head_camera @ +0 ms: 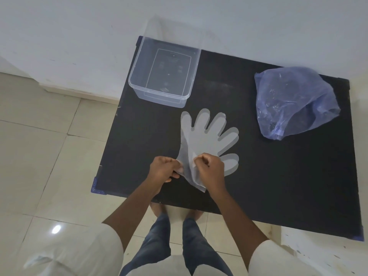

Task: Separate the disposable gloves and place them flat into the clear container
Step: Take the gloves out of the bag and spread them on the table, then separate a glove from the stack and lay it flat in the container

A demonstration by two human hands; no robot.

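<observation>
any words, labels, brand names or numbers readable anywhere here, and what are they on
None can be read.
clear container: dark embossed marks show on its base, too small and blurred to read.
blue plastic bag: no print visible.
disposable gloves: plain translucent film, no print, pinched at the cuff by the left hand and right hand.
black table: no markings.

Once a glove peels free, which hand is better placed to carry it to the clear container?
Probably the left hand: the container sits far-left on its side, while the right hand pins the gloves.
</observation>
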